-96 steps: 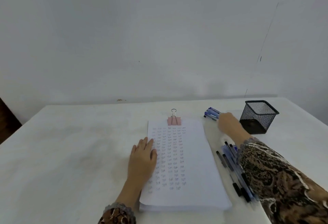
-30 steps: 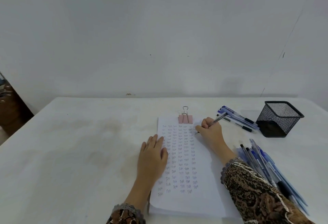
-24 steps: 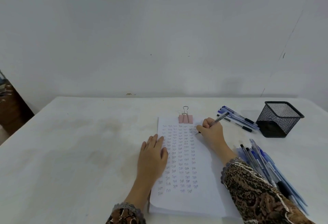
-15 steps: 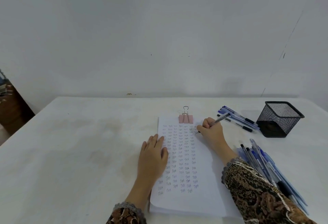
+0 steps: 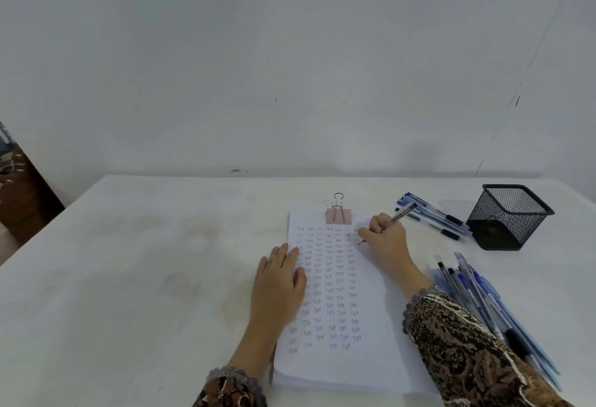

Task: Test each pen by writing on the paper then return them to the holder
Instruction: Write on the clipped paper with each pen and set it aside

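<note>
Pinched slim silver pen (image 5: 401, 213) in right hand (image 5: 387, 240); held left hand (image 5: 279, 281) flat at 9 o'clock on white paper (image 5: 380, 358). Judged light, stiff; best gripped near tip.

The paper (image 5: 377, 358) on the surface (image 5: 161, 277) was full of one small word, written by hand again and again. It looked like "Test". The words stood in rows, several across, from just under the pink clip (image 5: 338, 215) down to near the bottom. Many were too tiny and blurry to read for sure.
</note>
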Tool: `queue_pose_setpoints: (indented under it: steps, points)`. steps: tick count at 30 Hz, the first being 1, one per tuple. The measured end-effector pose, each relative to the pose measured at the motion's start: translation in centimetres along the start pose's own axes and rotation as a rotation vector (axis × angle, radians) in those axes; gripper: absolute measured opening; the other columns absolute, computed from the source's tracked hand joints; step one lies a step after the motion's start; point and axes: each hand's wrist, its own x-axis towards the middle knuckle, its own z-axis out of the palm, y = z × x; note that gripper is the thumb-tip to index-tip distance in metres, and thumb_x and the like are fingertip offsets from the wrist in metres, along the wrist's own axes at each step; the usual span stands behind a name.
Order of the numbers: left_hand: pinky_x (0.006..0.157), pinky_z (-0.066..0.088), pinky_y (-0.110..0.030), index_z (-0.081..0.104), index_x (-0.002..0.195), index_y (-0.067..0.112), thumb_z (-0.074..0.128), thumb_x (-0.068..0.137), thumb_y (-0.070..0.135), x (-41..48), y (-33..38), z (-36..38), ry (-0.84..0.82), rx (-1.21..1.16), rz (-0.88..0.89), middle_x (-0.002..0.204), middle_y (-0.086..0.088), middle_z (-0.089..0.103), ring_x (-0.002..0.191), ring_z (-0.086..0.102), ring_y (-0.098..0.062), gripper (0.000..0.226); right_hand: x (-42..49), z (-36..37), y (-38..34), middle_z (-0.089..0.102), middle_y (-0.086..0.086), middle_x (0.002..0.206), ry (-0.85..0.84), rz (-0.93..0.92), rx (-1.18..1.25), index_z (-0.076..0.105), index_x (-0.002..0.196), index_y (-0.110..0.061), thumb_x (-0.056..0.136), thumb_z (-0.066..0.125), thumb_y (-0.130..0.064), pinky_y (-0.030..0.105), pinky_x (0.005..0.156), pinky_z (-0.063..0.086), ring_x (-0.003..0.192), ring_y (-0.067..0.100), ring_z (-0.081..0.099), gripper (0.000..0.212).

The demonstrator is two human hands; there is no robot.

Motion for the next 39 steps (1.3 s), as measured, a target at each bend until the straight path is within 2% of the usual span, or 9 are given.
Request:
queue_pose_setpoints:
  steps: [5,10,15,22,31,34,36,38,39]
  points:
    - [0.115,0.002,-0.026,0.030,0.142,0.020,0.033,0.098,0.028,0.0,-0.1,0.0,-0.002,0.004,-0.002,0.152,0.001,0.023,0.141,0.014,-0.011,0.046,-0.1,0.0,-0.3,0.025,-0.001,0.052,-0.026,0.017,0.018,0.025,0.055,-0.017,0.072,0.053,0.019,0.012,0.042,0.020,0.041,0.002,0.021,0.048]
    - [0.114,0.001,-0.025,0.030,0.142,0.020,0.033,0.098,0.028,0.0,0.0,0.0,0.002,-0.004,-0.001,0.152,0.002,0.023,0.142,0.014,-0.011,0.046,0.3,0.0,0.3,0.029,-0.001,0.053,0.030,0.027,0.003,0.026,0.055,-0.017,0.070,0.056,0.015,0.023,0.052,0.022,0.052,0.012,0.023,0.046]
    - [0.115,0.003,-0.025,0.031,0.142,0.020,0.034,0.097,0.028,0.0,-0.1,0.0,0.008,-0.010,-0.002,0.152,0.002,0.024,0.141,0.016,-0.011,0.045,0.1,-0.1,0.0,0.025,0.000,0.054,-0.015,0.012,-0.011,0.025,0.055,-0.017,0.070,0.054,0.015,0.016,0.048,0.021,0.046,0.004,0.021,0.046]
    - [0.114,0.001,-0.024,0.031,0.142,0.019,0.034,0.097,0.027,0.0,-0.2,0.0,0.008,-0.023,0.004,0.152,0.001,0.024,0.142,0.015,-0.012,0.045,0.5,0.1,0.7,0.026,0.000,0.057,0.047,0.004,-0.028,0.025,0.054,-0.017,0.069,0.055,0.014,0.027,0.056,0.020,0.056,0.015,0.022,0.046]
    - [0.114,0.002,-0.025,0.030,0.142,0.019,0.034,0.098,0.028,0.1,-0.4,0.2,0.011,-0.020,0.012,0.152,0.001,0.024,0.142,0.015,-0.012,0.046,0.4,0.2,0.7,0.027,-0.002,0.056,0.075,-0.019,-0.030,0.024,0.054,-0.017,0.070,0.054,0.015,0.020,0.051,0.020,0.053,0.011,0.022,0.047]
    - [0.115,0.003,-0.026,0.032,0.142,0.018,0.035,0.097,0.028,0.1,-0.4,0.2,0.023,-0.031,0.019,0.151,0.000,0.025,0.141,0.016,-0.013,0.045,0.5,-0.1,0.5,0.030,-0.006,0.043,0.069,0.103,0.209,0.028,0.056,-0.016,0.080,0.050,0.015,0.018,0.041,0.023,0.037,0.005,0.024,0.045]
    - [0.114,0.003,-0.025,0.033,0.141,0.018,0.035,0.097,0.028,0.1,-0.4,0.2,0.033,-0.031,0.024,0.151,0.000,0.026,0.141,0.017,-0.013,0.045,0.9,-0.6,-0.1,0.038,-0.006,0.037,0.066,0.249,0.484,0.034,0.067,-0.017,0.092,0.050,0.001,0.013,0.034,0.019,0.029,0.005,0.028,0.034]
    - [0.114,0.003,-0.024,0.034,0.141,0.018,0.036,0.097,0.027,0.1,-0.5,0.3,0.046,-0.032,0.030,0.150,0.000,0.028,0.141,0.018,-0.013,0.045,1.0,-0.9,-0.5,0.039,-0.006,0.038,0.047,0.365,0.641,0.038,0.082,-0.022,0.099,0.044,-0.032,0.011,0.036,0.016,0.028,0.006,0.030,0.020]
    - [0.113,0.003,-0.024,0.035,0.140,0.018,0.037,0.097,0.027,0.1,-0.5,0.3,0.052,-0.034,0.031,0.150,0.000,0.028,0.141,0.019,-0.013,0.045,0.9,-0.8,-0.6,0.037,-0.006,0.039,0.036,0.407,0.694,0.039,0.086,-0.024,0.098,0.037,-0.045,0.011,0.037,0.016,0.027,0.007,0.029,0.025]
